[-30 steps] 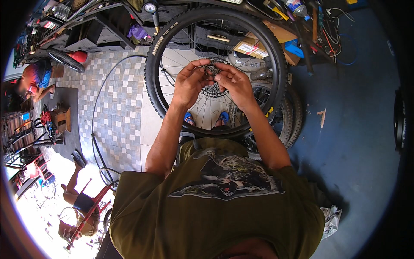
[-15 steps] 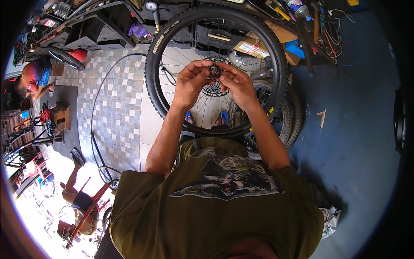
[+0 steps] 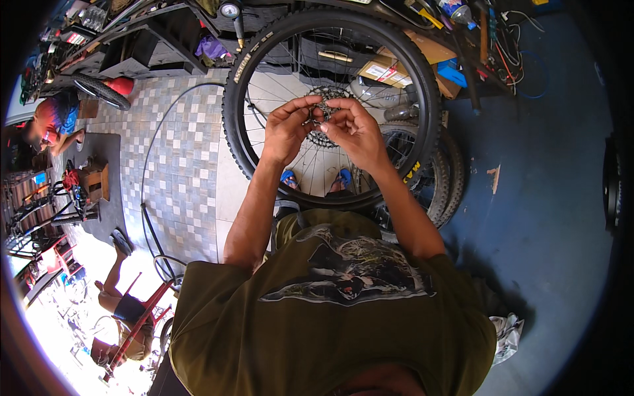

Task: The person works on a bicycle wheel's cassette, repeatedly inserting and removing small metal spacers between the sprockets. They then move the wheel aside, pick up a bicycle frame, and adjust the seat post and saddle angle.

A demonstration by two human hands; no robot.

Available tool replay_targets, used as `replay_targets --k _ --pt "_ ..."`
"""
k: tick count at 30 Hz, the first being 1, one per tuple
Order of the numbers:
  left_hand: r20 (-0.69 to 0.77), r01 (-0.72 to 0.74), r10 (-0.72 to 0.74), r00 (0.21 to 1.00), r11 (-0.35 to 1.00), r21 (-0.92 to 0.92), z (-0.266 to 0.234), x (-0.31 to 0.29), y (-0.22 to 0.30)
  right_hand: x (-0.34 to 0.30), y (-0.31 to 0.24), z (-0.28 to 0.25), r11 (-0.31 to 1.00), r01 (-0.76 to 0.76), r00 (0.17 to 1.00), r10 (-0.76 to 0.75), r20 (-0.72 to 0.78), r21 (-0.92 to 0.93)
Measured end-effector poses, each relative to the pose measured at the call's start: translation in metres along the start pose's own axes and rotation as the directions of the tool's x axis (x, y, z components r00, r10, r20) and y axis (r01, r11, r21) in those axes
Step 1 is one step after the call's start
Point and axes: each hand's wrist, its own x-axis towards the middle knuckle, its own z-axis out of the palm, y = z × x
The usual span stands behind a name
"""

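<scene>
Your fingertips cover the small part pinched in front of the cassette; behind your right hand, the hub stays hidden.

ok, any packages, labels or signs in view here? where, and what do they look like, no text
Brown cardboard box: on the shelf behind the wheel's upper right, flat, with a white rectangular label on its face.
Yellow lettering patch: on the black knobby tyre's upper-left sidewall.
Second yellow patch: lower-right sidewall.
Blue carton: right of the cardboard box, details unclear.
</scene>
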Motion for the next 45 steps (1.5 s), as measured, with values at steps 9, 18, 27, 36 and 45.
replay_targets --k 9,18,27,36,45 --pt "-0.004 0.04 -0.039 0.999 0.999 0.023 0.001 -0.003 -0.004 0.0 -0.01 0.006 0.983 0.086 0.996 -0.087 0.005 -0.162" --pt "0.0 0.019 -0.019 1.0 1.0 0.002 0.005 -0.003 -0.003 -0.002 -0.018 0.008 0.949 0.188 0.982 -0.19 0.019 -0.254" --pt "0.006 -0.011 0.011 1.0 1.0 -0.023 0.008 -0.003 -0.001 -0.005 -0.016 0.007 0.917 0.226 0.972 -0.236 0.011 -0.329" --pt "0.037 -0.016 0.016 0.999 1.0 -0.002 0.007 -0.001 0.004 -0.004 -0.017 0.009 0.931 0.238 0.965 -0.259 -0.042 -0.275" --pt "-0.094 0.083 -0.051 0.994 0.925 0.37 -0.003 -0.012 -0.019 -0.007 0.02 -0.001 0.938 0.059 0.997 -0.073 -0.028 -0.341"
